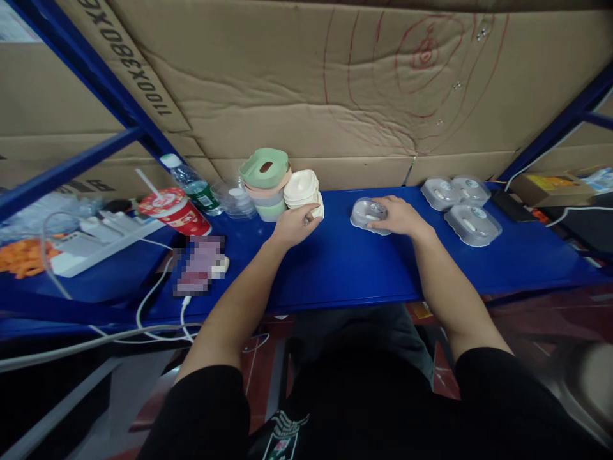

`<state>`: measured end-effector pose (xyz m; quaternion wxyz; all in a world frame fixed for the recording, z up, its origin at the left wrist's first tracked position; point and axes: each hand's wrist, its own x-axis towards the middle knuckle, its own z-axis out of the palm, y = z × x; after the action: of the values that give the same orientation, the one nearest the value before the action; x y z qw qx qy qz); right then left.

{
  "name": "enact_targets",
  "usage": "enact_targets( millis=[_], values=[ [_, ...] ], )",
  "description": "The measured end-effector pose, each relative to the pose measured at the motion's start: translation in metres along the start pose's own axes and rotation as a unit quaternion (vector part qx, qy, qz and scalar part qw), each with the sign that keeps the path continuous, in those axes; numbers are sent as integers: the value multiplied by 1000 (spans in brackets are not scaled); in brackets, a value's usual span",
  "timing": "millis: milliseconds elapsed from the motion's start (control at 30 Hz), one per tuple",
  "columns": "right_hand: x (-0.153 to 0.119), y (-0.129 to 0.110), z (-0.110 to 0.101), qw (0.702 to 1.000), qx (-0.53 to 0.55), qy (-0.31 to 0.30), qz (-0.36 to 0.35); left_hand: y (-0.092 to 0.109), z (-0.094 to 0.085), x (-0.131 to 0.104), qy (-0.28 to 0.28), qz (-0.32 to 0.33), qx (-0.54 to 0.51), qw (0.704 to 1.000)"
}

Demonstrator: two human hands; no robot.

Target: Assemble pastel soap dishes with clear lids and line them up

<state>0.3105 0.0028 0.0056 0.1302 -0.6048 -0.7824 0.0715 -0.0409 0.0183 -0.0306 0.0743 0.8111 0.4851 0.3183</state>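
Cardboard (268,83) reads "1100X380X"; right hand (400,216) grips a translucent container (366,214), left hand (293,227) touches cream bowls (301,185), grip unclear.

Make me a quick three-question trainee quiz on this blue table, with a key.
1. How many clear containers stand to the right of the right hand?
2. What is the left hand nearest?
a) bottle
b) white stack
c) power strip
3. True or false: the red cup has a straw in it.

Key:
1. Three
2. b
3. True
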Motion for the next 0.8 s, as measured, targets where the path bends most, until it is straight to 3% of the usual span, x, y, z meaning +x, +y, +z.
enact_targets(
  millis=[167, 267, 400, 500, 567, 633, 733, 800],
  values=[
    [-4, -30, 5, 978, 141, 69, -139, 10, -2, -4, -19, 49, 3, 999],
    [-8, -49, 12, 951, 219, 43, -214, 15, -2, -6, -7, 106, 8, 994],
    [-12, -61, 18, 933, 254, 19, -253, 11, -7, -9, 79, 152, 15, 985],
    [-11, -57, 15, 935, 263, 66, -231, -5, -22, -7, 247, 96, 18, 964],
    [-9, -49, 11, 949, 229, 102, -191, -23, -36, -3, 380, 7, -3, 925],
    [-6, -40, 8, 964, 181, 122, -153, -45, -51, 4, 478, -90, -48, 873],
    [-1, -29, 9, 974, 141, 125, -129, -83, -71, 11, 545, -173, -117, 812],
    [1, -24, 12, 977, 132, 118, -120, -105, -80, 12, 506, -185, -109, 835]
  ],
)
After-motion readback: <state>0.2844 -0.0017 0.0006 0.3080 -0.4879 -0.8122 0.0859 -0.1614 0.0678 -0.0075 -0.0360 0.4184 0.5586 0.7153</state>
